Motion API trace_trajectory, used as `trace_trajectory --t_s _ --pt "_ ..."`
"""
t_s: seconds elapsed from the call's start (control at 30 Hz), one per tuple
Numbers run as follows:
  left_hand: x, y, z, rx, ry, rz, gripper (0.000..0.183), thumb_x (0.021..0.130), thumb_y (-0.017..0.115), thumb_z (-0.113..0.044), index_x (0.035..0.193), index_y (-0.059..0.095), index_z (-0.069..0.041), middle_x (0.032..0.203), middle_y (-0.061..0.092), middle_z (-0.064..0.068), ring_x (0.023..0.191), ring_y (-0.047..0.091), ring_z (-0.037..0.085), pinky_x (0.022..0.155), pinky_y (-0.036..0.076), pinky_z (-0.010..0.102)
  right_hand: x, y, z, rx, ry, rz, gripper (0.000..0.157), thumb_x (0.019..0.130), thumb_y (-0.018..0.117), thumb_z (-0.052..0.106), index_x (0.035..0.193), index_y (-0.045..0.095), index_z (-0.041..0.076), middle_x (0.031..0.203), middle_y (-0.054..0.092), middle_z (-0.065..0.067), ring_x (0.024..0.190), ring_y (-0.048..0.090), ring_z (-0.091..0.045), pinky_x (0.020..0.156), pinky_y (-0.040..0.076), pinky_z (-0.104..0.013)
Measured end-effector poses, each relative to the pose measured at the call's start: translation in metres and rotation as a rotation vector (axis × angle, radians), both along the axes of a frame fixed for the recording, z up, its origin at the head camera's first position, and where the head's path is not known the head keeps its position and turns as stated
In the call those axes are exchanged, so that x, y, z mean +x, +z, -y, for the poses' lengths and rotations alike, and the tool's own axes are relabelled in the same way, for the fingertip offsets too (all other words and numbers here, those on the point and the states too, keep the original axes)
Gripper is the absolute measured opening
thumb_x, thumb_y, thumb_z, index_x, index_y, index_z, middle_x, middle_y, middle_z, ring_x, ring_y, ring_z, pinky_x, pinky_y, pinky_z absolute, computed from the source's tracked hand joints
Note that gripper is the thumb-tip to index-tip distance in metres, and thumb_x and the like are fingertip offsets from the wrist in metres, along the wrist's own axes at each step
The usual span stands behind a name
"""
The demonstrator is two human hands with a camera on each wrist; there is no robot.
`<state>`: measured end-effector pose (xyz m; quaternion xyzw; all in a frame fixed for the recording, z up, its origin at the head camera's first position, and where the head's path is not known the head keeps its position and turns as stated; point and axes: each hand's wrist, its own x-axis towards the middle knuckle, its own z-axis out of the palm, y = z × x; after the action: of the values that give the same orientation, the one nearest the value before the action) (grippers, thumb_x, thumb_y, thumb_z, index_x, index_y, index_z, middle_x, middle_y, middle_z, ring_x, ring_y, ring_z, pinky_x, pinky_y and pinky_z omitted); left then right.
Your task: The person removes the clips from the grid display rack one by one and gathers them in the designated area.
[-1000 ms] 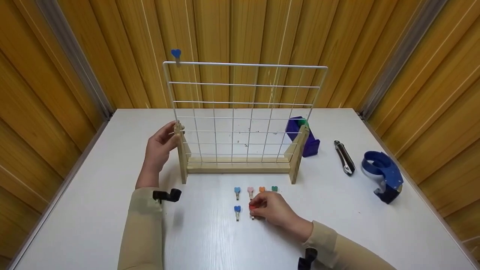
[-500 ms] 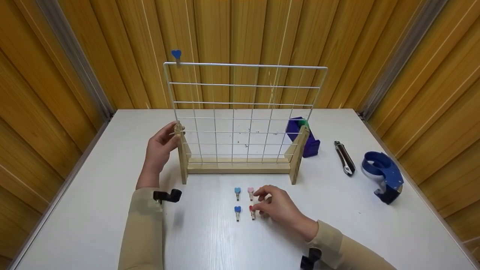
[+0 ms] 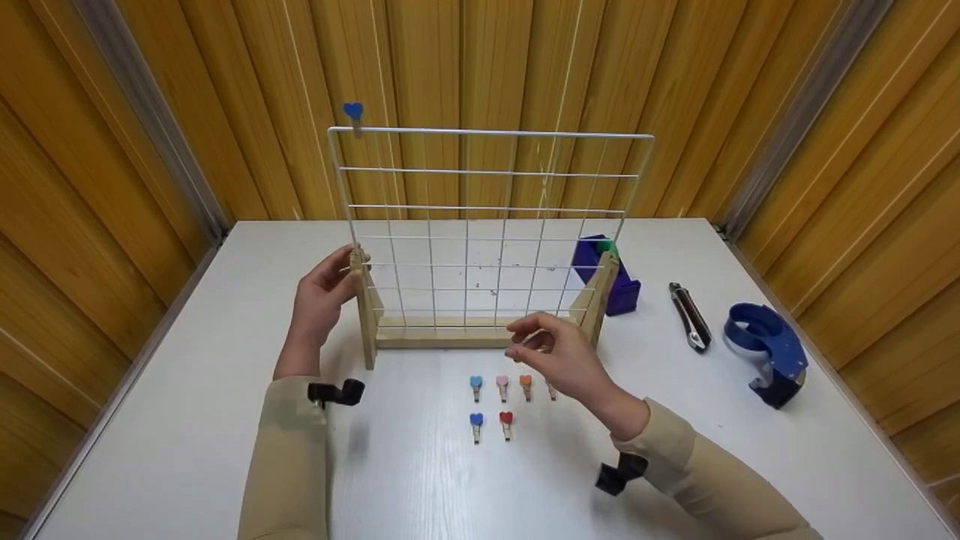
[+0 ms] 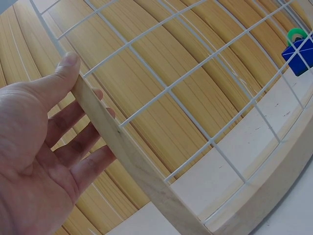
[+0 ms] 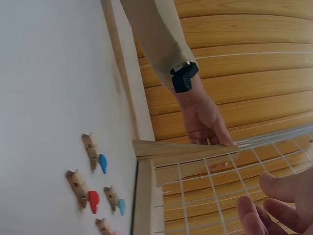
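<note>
A white wire grid (image 3: 466,237) stands upright in a wooden base (image 3: 480,339). At its left side my left hand (image 3: 319,296) holds the wooden upright (image 4: 132,154), thumb on the near side and fingers behind. My right hand (image 3: 562,356) is raised before the lower right of the grid, thumb and fingers apart, with nothing between them. Below it on the table lie small heart-topped clothespins: a red one (image 3: 506,424), a dark blue one (image 3: 476,427), light blue (image 3: 476,388), pink (image 3: 502,387) and orange (image 3: 526,387), with another partly hidden. A blue heart clothespin (image 3: 353,112) is clipped on the top wire's left end.
Behind the right upright stands a purple tape dispenser (image 3: 621,292). Farther right lie a utility knife (image 3: 689,316) and a blue tape gun (image 3: 780,349). Wood-patterned walls (image 3: 480,90) enclose the white table (image 3: 187,360) at the back and sides.
My right hand has let go of the red clothespin, leaving it on the table, and has risen away toward the grid. My left hand stays at the upright.
</note>
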<state>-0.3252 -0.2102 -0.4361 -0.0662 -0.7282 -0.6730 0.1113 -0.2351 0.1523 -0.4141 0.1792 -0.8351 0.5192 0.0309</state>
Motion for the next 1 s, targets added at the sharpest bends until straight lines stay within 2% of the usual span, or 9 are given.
trace_trajectory --t_s 0.27,0.5,0.8,1.0 --pt "0.000 0.000 0.000 0.019 -0.001 -0.004 0.050 0.102 0.065 -0.019 0.150 0.052 -0.012 0.141 0.061 0.007 0.120 0.064 0.009 0.096 0.058 0.019 -0.016 0.049 0.021 -0.045 0.046 -0.147 0.029 0.091 0.079 0.011 0.118 0.071 0.006 0.113 0.073 -0.011 0.100 0.071 -0.023 0.081 0.059 -0.023" --pt "-0.001 0.000 -0.001 0.020 -0.009 0.003 0.048 0.102 0.065 -0.020 0.149 0.055 -0.017 0.142 0.060 0.008 0.121 0.063 0.010 0.097 0.058 0.020 -0.034 0.092 0.045 -0.079 0.100 -0.244 0.028 0.093 0.076 0.010 0.119 0.070 0.003 0.113 0.073 -0.012 0.101 0.071 -0.022 0.081 0.059 -0.022" --pt "-0.001 -0.001 0.000 0.019 -0.007 0.003 0.049 0.102 0.066 -0.022 0.149 0.055 -0.018 0.143 0.061 0.008 0.123 0.064 0.012 0.098 0.058 0.021 -0.050 0.151 0.079 -0.105 0.152 -0.343 0.030 0.094 0.075 0.009 0.122 0.069 0.001 0.115 0.072 -0.014 0.103 0.070 -0.022 0.095 0.058 -0.032" --pt "-0.001 -0.001 0.000 0.018 -0.004 -0.001 0.049 0.102 0.066 -0.021 0.149 0.055 -0.016 0.142 0.062 0.007 0.122 0.064 0.013 0.097 0.058 0.021 -0.059 0.183 0.103 -0.128 0.165 -0.375 0.031 0.092 0.075 0.005 0.122 0.068 -0.003 0.116 0.071 -0.017 0.103 0.071 -0.024 0.096 0.058 -0.032"
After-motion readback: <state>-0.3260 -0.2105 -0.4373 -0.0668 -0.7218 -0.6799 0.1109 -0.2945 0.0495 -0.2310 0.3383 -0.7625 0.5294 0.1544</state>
